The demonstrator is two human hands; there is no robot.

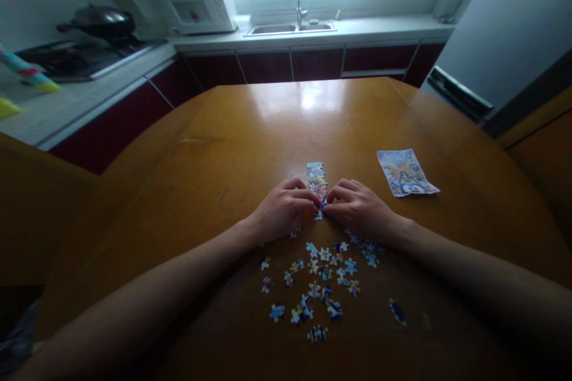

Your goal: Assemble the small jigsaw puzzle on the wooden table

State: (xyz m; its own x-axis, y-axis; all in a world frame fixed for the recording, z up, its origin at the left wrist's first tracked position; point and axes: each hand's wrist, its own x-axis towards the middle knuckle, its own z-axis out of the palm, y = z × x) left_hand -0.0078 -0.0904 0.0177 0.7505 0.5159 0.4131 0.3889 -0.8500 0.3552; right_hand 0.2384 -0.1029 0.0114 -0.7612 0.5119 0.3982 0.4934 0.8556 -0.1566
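Observation:
A narrow strip of joined jigsaw puzzle pieces [317, 176] lies on the wooden table, running away from me. My left hand [286, 209] is at the left side of its near end, fingers bent and closed on the strip's edge. From the right, my right hand [361, 209] pinches a bluish puzzle piece at that same end; the fingertips partly hide it. Between my forearms, several loose puzzle pieces [314, 290] are scattered, some picture side up. More loose pieces [370, 256] lie under and beside my right wrist.
A creased picture sheet [407, 172] rests on the table [214, 149] right of my hands. One dark piece [397, 312] lies apart at the near right. Beyond the table are a sink [290, 28], a microwave [199, 9], a stove with a pan [105, 22] and a fridge [500, 30].

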